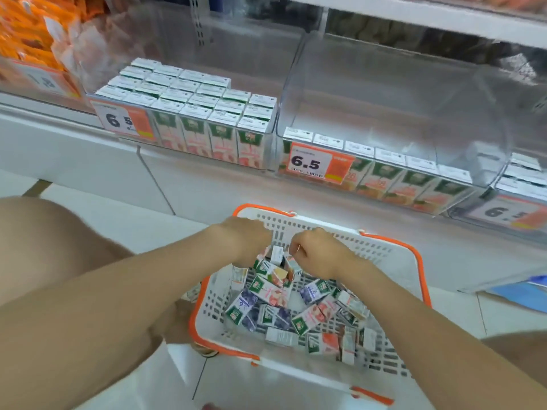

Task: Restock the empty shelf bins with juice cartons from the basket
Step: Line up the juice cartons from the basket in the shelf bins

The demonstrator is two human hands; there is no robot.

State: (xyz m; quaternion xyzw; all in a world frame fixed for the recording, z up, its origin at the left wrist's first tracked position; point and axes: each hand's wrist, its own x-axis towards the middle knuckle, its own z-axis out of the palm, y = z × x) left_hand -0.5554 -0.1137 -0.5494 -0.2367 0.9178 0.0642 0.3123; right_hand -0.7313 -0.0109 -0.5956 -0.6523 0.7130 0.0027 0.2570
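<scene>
A white basket with an orange rim (413, 263) stands on the floor below the shelf, holding several loose juice cartons (310, 316). Both my hands reach into its far end. My left hand (247, 241) and my right hand (316, 254) curl around a small bunch of cartons (275, 269) raised between them. The left clear bin (270, 143) is nearly full of upright cartons. Only a front row of cartons stands in the middle clear bin (384, 84), with bare space behind it.
A third bin (521, 184) with cartons shows at the right edge. Price tags reading 6.5 (306, 164) hang on the bin fronts. Orange snack packs (26, 31) fill the upper left. My knee (44, 232) is at the left and a blue object (521, 294) lies on the floor.
</scene>
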